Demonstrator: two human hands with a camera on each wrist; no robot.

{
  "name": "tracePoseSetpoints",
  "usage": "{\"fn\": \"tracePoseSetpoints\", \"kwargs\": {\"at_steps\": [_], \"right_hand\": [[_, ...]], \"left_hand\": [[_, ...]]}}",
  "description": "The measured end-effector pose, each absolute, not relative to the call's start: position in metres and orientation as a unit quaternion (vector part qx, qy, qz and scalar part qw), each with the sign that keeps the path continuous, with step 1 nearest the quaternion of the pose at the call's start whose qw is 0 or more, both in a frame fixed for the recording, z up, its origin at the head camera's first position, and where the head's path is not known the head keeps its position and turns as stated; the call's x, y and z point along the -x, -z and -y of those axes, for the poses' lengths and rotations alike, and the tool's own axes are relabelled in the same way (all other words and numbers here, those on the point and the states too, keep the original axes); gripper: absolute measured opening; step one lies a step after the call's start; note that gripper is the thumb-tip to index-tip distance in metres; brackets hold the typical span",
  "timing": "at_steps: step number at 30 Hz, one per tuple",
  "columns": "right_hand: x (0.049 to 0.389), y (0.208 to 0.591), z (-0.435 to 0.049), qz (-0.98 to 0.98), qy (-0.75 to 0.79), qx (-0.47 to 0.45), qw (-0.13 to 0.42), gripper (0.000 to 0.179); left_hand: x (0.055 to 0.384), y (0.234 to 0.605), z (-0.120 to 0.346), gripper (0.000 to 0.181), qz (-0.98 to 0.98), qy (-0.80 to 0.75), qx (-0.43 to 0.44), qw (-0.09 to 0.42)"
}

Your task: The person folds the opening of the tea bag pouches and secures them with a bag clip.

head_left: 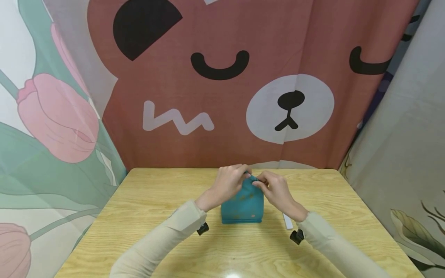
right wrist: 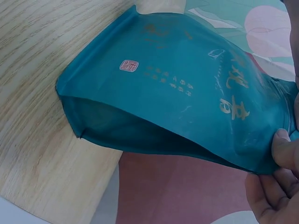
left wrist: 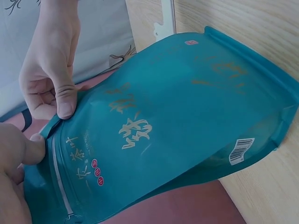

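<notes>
A teal tea pouch (head_left: 242,206) with gold lettering stands upright on the wooden table. At its top left edge my left hand (head_left: 229,182) pinches the pouch between thumb and fingers. My right hand (head_left: 278,190) pinches the top right edge the same way. In the left wrist view, a zip strip (left wrist: 60,175) runs across the pouch just below the pinched edge, and a barcode (left wrist: 241,150) shows on its side gusset. The right wrist view shows the pouch's side folded inward and a small red seal print (right wrist: 129,66) near its base.
A flat white strip-like object (head_left: 287,221) lies on the table (head_left: 156,224) beside the right wrist, partly hidden by it. Behind the table hangs a curtain with a bear print (head_left: 222,150). Patterned curtains (head_left: 55,185) stand at both sides.
</notes>
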State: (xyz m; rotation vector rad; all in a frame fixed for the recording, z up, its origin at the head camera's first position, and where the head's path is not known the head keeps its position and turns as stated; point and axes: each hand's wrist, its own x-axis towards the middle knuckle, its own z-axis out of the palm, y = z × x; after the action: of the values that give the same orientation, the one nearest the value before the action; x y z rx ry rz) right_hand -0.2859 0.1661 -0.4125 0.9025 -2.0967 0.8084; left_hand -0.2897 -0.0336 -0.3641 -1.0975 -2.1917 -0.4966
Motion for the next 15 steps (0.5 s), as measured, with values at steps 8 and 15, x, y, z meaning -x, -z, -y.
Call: {"fn": "tracePoseSetpoints", "kwargs": {"at_steps": [8,15], "right_hand": [[0.2878,0.4146,-0.1652,0.803,-0.315,-0.354,0.361,0.024],[0.2877,0.4130,-0.1664,0.802,-0.312,-0.361,0.359,0.025]], "left_hand": [[0.2876,0.3623,0.0344,0.008,0.842,0.185,0.410,0.299],[0.2880,0.3615,0.0347,0.013,0.841,0.179,0.421,0.289]]}}
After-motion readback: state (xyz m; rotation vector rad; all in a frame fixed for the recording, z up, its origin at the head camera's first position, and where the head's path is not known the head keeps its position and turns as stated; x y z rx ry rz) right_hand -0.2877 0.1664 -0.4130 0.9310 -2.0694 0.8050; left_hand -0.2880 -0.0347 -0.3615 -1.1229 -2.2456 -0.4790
